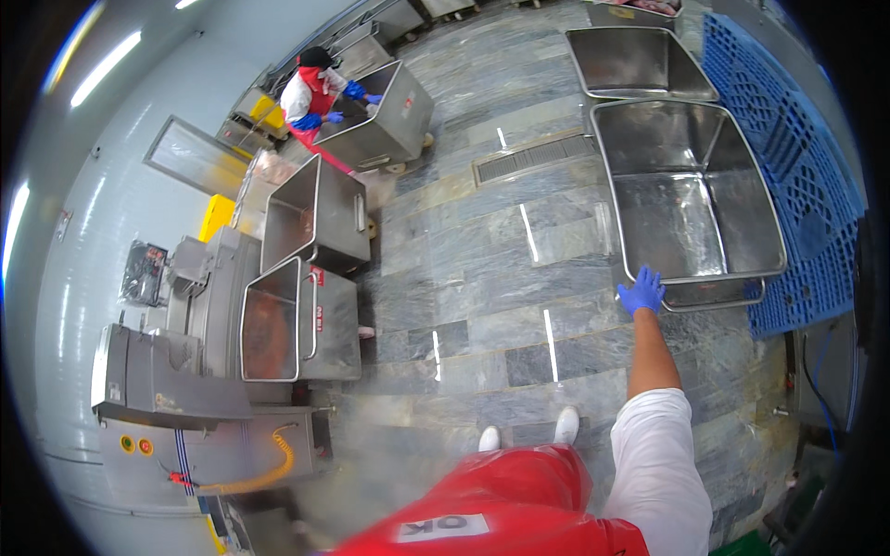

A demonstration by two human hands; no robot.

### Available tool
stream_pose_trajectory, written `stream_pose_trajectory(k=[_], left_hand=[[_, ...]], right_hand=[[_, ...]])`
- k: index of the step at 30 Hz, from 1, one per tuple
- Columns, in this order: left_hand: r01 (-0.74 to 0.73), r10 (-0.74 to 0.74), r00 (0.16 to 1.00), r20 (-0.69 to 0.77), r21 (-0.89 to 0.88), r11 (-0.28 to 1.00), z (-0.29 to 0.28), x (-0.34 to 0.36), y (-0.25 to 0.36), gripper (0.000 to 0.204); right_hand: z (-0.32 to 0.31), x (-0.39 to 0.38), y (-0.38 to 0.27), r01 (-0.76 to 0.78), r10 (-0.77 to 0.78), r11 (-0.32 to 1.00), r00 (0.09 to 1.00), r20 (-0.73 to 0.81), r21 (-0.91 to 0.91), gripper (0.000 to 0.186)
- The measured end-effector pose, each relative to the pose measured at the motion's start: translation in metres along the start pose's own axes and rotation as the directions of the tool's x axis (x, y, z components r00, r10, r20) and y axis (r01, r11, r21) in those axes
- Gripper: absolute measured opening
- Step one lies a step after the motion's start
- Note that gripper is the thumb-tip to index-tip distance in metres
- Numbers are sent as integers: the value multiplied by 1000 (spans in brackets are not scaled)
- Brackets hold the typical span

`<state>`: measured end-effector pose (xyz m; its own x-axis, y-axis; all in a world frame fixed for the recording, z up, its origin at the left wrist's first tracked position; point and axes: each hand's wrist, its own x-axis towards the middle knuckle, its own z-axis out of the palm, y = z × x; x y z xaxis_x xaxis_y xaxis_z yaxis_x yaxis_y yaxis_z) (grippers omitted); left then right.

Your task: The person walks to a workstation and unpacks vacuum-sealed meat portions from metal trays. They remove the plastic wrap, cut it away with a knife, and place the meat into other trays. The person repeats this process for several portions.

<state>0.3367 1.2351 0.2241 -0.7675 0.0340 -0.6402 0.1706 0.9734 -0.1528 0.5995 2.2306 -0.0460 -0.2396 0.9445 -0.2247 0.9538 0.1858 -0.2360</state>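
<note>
At the right, my right hand (642, 292), in a blue glove, is closed over the near left corner of a deep steel meat bin (607, 185). Its fingers lap over the rim, close to the bar handle (718, 303) on the near side. The bin's inner walls are wet and shiny, and no load shows inside. My left hand is out of view. A red apron (491, 496) covers my front, above white boots (567, 424).
A second steel bin (640, 65) stands behind mine. Blue plastic pallets (807, 176) lean along the right. Leftward are steel bins (338, 310) and a machine (171, 375) with a yellow coiled hose (278, 473). A co-worker (315, 97) handles another bin (399, 120). A drain grate (536, 159) crosses the tiled floor.
</note>
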Motion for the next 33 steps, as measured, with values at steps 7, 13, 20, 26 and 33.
stream_pose_trajectory(k=[7, 13, 20, 26, 33], left_hand=[[-34, 33, 999, 23, 67, 997, 19, -47, -7, 33], [-308, 317, 948, 35, 361, 881, 22, -43, -10, 33], [-111, 110, 994, 9, 108, 988, 27, 2, 29, 32], [122, -138, 989, -60, -211, 970, 18, 36, 74, 34], [-46, 44, 999, -20, -110, 993, 24, 41, 88, 24]], right_hand=[[-7, 22, 13, 133, -128, 984, 991, 48, -123, 59], [-13, -3, 22, 149, -152, 985, 988, -26, -86, 53], [8, -78, 88, 195, -196, 981, 980, -45, -13, 62], [-5, -163, 157, 59, -69, 997, 956, 284, 44, 74], [2, -227, 214, -354, 337, 929, 687, 644, -109, 88]])
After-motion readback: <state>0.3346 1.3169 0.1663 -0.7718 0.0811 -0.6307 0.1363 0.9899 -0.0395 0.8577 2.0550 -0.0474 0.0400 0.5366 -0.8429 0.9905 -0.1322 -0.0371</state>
